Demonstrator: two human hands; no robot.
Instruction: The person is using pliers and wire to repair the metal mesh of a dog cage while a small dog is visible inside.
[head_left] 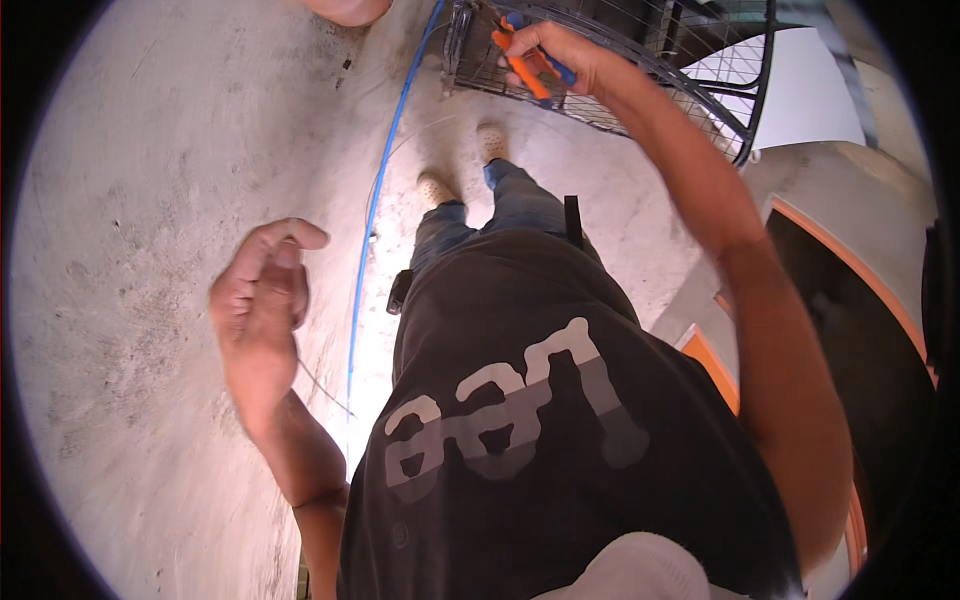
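My right hand (555,50) reaches far forward and grips pliers (527,72) with orange and blue handles. Its fingers wrap round the handles, in front of a black wire-mesh metal frame (610,30). How far the jaws are apart I cannot make out. Nearer to me, on the left, my left hand (262,300) is raised over the floor with curled fingers and the thumb pressed toward them. A thin wire (325,387) comes out from behind the heel of this hand; the pinched part of it is hidden by the fingers.
A blue hose or cable (385,165) runs lengthwise over the rough concrete floor (140,200), left of my shoes (491,143). Beyond the mesh frame stands a white panel (805,95). Dark panels with orange edges (835,300) lie at the right. Part of another person (347,8) shows at the top edge.
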